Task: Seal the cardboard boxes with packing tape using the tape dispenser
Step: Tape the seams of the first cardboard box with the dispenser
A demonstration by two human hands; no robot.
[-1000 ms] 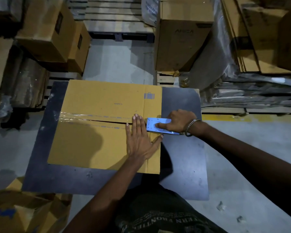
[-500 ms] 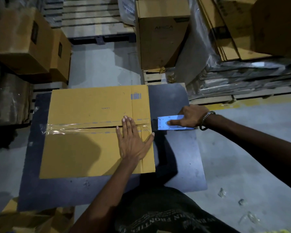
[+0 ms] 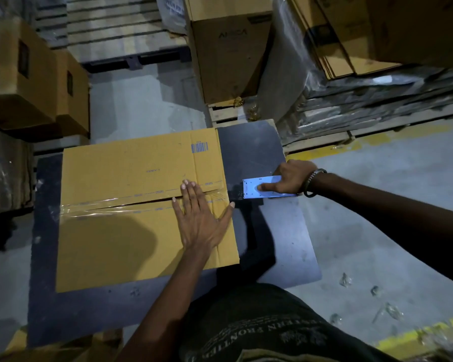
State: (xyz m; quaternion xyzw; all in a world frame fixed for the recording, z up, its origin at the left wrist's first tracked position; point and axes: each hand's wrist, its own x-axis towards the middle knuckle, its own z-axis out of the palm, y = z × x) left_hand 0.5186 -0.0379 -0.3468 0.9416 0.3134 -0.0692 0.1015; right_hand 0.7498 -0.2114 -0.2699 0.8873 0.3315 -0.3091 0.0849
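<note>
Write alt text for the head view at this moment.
A left hand presses flat on a cardboard box along its clear-taped seam, while the right hand holds a blue tape dispenser just past the box's right edge, over a dark table.

The seam of the cardboard box [image 3: 131,212] is covered near its right end by the left hand [image 3: 202,220]; right of the box, much of the tape dispenser [image 3: 256,188] is hidden under the right hand [image 3: 290,178], so its roll cannot be seen; beyond the box, stacked cartons [image 3: 19,74] are cut by the frame's edge; print on a carton [image 3: 230,48] is blurred.
</note>
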